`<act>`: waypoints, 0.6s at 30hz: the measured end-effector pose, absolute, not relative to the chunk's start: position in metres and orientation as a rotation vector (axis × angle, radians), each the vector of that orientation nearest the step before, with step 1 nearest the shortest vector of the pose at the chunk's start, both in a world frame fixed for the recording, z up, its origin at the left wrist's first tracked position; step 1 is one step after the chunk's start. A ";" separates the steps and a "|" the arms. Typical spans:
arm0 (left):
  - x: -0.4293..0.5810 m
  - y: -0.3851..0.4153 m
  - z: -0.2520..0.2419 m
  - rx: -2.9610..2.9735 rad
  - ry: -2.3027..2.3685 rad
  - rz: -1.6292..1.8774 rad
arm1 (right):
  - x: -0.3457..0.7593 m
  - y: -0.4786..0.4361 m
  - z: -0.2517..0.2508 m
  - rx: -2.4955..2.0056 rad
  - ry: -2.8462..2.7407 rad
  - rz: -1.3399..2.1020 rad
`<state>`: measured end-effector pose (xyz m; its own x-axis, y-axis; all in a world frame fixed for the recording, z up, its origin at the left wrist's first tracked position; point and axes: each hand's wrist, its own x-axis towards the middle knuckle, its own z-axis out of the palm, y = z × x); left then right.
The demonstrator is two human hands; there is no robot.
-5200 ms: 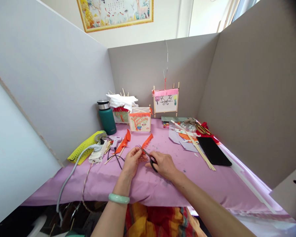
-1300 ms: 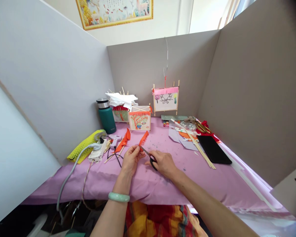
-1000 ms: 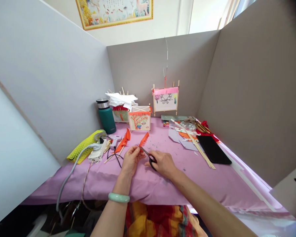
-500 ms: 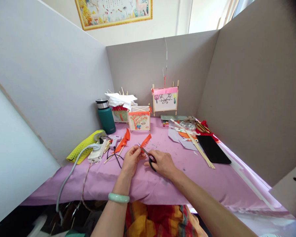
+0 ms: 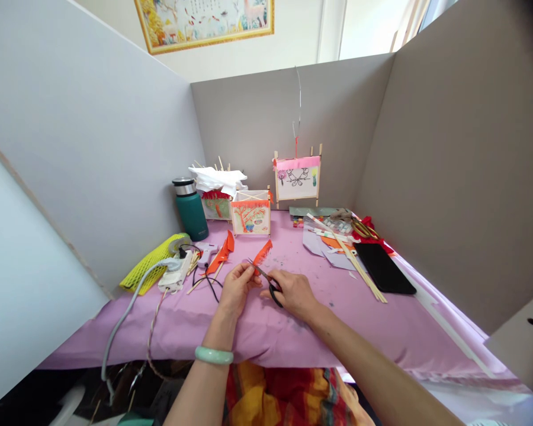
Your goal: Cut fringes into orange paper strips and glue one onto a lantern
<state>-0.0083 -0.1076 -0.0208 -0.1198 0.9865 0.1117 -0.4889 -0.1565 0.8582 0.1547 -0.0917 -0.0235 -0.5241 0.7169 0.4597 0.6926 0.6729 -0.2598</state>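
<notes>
My right hand (image 5: pixel 293 294) is closed around the black handles of a pair of scissors (image 5: pixel 274 291), whose blades point up and left. Between the fingertips of my left hand (image 5: pixel 238 286) is the near end of an orange paper strip (image 5: pixel 262 254) with a fringed edge. The scissor blades lie across the strip close to my left fingers. Behind the hands stands a small paper lantern (image 5: pixel 251 218) with stick corners, a tree drawing and an orange fringe along its top. More orange paper (image 5: pixel 222 254) lies to the left of the strip.
A green bottle (image 5: pixel 190 210), a glue gun (image 5: pixel 207 253) and a power strip (image 5: pixel 176 273) with cables sit on the left. Another lantern (image 5: pixel 297 180) hangs from a wire at the back. Wooden sticks (image 5: pixel 359 269) and a black tablet-like slab (image 5: pixel 384 268) lie right. Grey panels enclose the table.
Hardly anything differs. The scissors and my right hand have shifted very slightly at the strip; my left hand keeps its hold on the orange paper.
</notes>
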 end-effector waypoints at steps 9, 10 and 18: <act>-0.009 -0.108 -0.021 0.868 0.807 1.570 | 0.155 -0.092 -0.023 -1.085 -2.349 0.060; -0.009 -0.107 -0.021 0.866 0.808 1.569 | 0.155 -0.092 -0.023 -1.086 -2.350 0.060; -0.010 -0.107 -0.022 0.853 0.804 1.570 | 0.155 -0.092 -0.022 -1.101 -2.349 0.064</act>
